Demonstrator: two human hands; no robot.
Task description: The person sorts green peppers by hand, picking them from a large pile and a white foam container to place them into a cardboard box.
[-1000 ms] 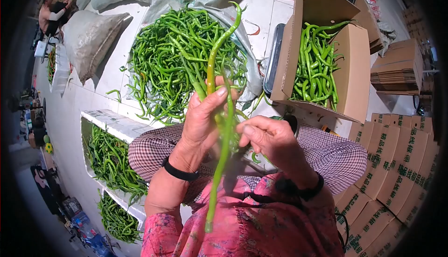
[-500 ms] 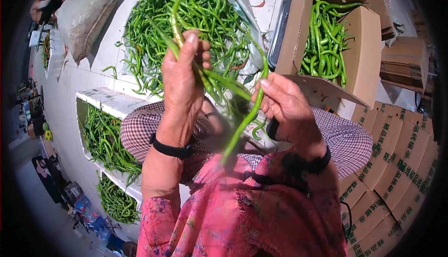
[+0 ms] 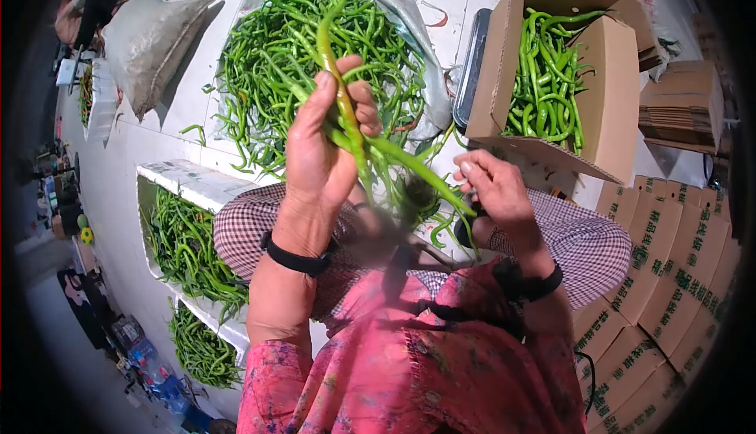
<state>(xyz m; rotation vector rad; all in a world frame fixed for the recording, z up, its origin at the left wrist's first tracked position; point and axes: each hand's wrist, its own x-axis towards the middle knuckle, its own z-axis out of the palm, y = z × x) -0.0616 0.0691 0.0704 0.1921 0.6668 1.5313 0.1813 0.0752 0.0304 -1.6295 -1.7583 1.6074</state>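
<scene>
My left hand [image 3: 327, 135] is closed round several long green peppers, one of them yellowish-orange [image 3: 343, 99] and upright against the fingers. Other peppers of the bunch stick out to the right, towards my right hand [image 3: 494, 186]. That hand's fingers are curled with the tips close together near the ends of those peppers; whether anything is between them is too small to tell. Beyond my left hand a big heap of green peppers [image 3: 276, 48] lies on a pale plastic sheet [image 3: 431, 79]. At the right, an open cardboard box [image 3: 618, 103] holds green peppers [image 3: 543, 79].
Two white foam boxes [image 3: 177, 172] with green peppers stand at the left. A full sack [image 3: 153, 48] lies at the upper left, with a person [image 3: 98, 9] beyond. Flat printed cartons [image 3: 661, 276] cover the lower right; folded cardboard [image 3: 681, 107] is stacked above.
The long green pepper that my right hand held is no longer in it. My right hand has moved slightly right and down. The yellowish pepper now shows more fully in my left hand.
</scene>
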